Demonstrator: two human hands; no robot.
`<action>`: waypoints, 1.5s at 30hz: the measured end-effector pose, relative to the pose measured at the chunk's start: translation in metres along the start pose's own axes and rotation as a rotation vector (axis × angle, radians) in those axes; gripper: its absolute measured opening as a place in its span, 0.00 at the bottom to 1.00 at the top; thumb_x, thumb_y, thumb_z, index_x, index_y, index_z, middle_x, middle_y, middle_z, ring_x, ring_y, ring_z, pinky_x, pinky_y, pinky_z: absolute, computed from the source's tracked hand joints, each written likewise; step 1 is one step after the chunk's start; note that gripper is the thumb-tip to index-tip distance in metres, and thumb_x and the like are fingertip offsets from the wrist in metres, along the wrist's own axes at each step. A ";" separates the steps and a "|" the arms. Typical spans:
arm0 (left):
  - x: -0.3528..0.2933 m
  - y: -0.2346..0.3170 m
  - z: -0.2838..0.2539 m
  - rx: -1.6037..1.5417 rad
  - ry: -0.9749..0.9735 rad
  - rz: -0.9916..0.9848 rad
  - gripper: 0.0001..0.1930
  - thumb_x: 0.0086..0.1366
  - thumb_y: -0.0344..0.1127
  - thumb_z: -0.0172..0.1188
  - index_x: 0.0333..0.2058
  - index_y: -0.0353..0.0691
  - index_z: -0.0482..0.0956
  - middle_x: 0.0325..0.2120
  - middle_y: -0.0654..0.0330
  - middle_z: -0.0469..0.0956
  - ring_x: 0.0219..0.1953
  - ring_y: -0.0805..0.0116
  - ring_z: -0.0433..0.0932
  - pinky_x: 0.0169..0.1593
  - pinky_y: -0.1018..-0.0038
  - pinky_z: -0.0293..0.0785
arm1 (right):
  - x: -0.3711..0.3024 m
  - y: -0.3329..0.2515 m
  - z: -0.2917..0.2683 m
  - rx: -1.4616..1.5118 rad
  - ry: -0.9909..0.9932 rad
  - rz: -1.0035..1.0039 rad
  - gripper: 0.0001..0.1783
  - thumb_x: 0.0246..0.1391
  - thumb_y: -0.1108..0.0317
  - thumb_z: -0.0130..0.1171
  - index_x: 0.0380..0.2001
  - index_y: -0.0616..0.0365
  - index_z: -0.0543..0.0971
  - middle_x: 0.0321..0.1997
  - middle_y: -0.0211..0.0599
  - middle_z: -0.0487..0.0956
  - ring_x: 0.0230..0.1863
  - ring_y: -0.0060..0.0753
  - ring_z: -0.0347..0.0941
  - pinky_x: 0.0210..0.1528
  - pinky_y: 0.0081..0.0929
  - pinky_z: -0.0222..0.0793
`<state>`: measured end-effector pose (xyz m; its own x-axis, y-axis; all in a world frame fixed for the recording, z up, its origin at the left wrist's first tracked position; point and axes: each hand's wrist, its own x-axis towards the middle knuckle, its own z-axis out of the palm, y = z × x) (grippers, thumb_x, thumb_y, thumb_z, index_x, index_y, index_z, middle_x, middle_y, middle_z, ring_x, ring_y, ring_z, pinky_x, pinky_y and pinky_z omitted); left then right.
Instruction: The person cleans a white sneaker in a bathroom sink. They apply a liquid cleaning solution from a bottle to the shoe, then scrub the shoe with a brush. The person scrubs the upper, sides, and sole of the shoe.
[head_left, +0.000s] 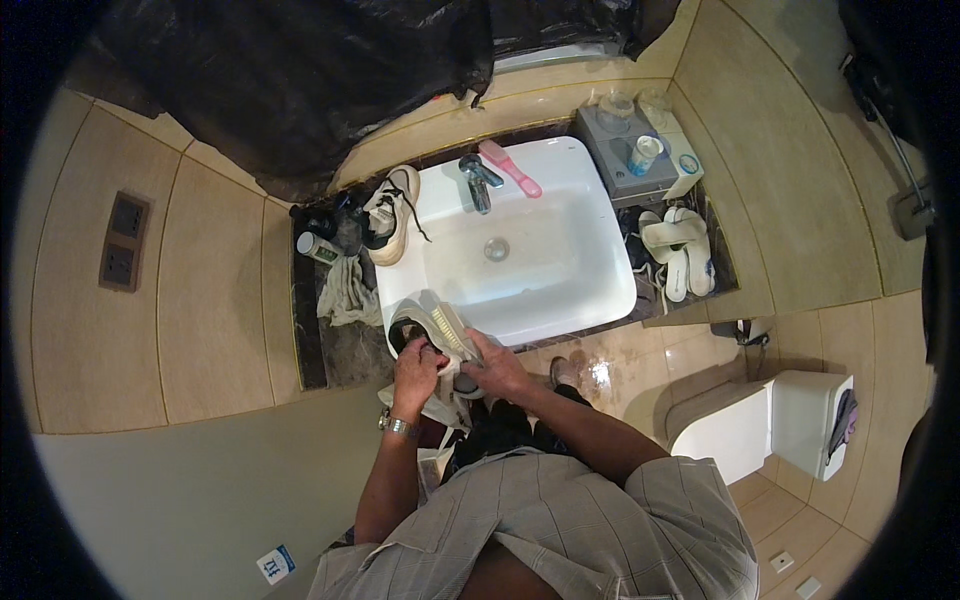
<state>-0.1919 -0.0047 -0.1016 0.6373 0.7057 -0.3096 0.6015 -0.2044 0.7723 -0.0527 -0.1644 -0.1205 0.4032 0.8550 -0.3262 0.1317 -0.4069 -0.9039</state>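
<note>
A white shoe (403, 318) with a dark opening rests over the front left rim of the white sink (585, 295). My left hand (415, 375), with a metal watch at the wrist, is closed on its opening, the fingers partly inside. My right hand (495, 368) closes round the near end of a pale brush (450, 328) with yellowish bristles, lying along the shoe's side. White cloth-like material (440, 408) hangs below my hands; what it belongs to is hard to tell. Another white shoe (393, 215) with loose dark laces leans on the sink's left rim.
A pink brush (512, 170) lies beside the faucet (479, 185). Left of the sink are a crumpled rag (347, 292) and a white container (317, 247). To the right stand a grey box (620, 155) and white slippers (680, 245). A toilet (725, 428) is at lower right.
</note>
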 end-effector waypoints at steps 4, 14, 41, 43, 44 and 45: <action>0.008 -0.016 0.012 0.119 0.032 0.065 0.16 0.70 0.32 0.55 0.50 0.24 0.75 0.37 0.46 0.85 0.38 0.53 0.86 0.48 0.62 0.79 | -0.006 -0.009 -0.004 0.016 -0.011 -0.056 0.42 0.60 0.56 0.61 0.73 0.58 0.59 0.69 0.61 0.71 0.67 0.62 0.70 0.69 0.46 0.65; 0.004 -0.018 0.035 -0.579 0.061 -0.215 0.21 0.73 0.28 0.50 0.62 0.25 0.67 0.51 0.50 0.79 0.49 0.62 0.79 0.52 0.67 0.77 | 0.012 0.010 0.013 0.013 -0.039 -0.045 0.36 0.70 0.50 0.47 0.72 0.60 0.62 0.63 0.63 0.76 0.64 0.60 0.73 0.67 0.46 0.67; -0.010 0.044 0.008 -1.273 -0.098 -0.289 0.37 0.76 0.65 0.46 0.68 0.39 0.64 0.62 0.56 0.72 0.62 0.59 0.72 0.66 0.60 0.69 | -0.056 -0.029 0.002 0.060 -0.133 -0.210 0.28 0.74 0.56 0.39 0.68 0.60 0.65 0.45 0.69 0.80 0.48 0.71 0.78 0.50 0.57 0.74; -0.015 0.045 0.010 -1.200 -0.055 -0.302 0.37 0.76 0.65 0.46 0.68 0.39 0.64 0.62 0.57 0.72 0.61 0.59 0.72 0.65 0.60 0.69 | -0.026 -0.044 0.006 -0.115 -0.109 -0.089 0.27 0.74 0.55 0.40 0.68 0.59 0.66 0.43 0.68 0.81 0.47 0.70 0.79 0.50 0.59 0.74; -0.016 0.046 0.010 -1.156 -0.037 -0.309 0.37 0.76 0.65 0.45 0.68 0.39 0.64 0.62 0.57 0.72 0.61 0.59 0.72 0.65 0.60 0.69 | -0.015 -0.048 0.011 -0.195 -0.093 -0.026 0.27 0.73 0.55 0.40 0.68 0.58 0.67 0.42 0.67 0.81 0.46 0.70 0.79 0.49 0.60 0.74; -0.014 0.042 0.010 -1.171 -0.028 -0.295 0.37 0.76 0.65 0.45 0.68 0.39 0.64 0.62 0.57 0.72 0.61 0.59 0.72 0.64 0.60 0.69 | -0.007 -0.042 0.020 -0.198 -0.066 -0.046 0.27 0.73 0.55 0.40 0.67 0.58 0.67 0.41 0.66 0.82 0.45 0.70 0.79 0.49 0.61 0.74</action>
<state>-0.1708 -0.0295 -0.0709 0.5676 0.6037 -0.5598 -0.0659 0.7111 0.7000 -0.0789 -0.1470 -0.0857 0.3334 0.8908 -0.3088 0.3266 -0.4164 -0.8485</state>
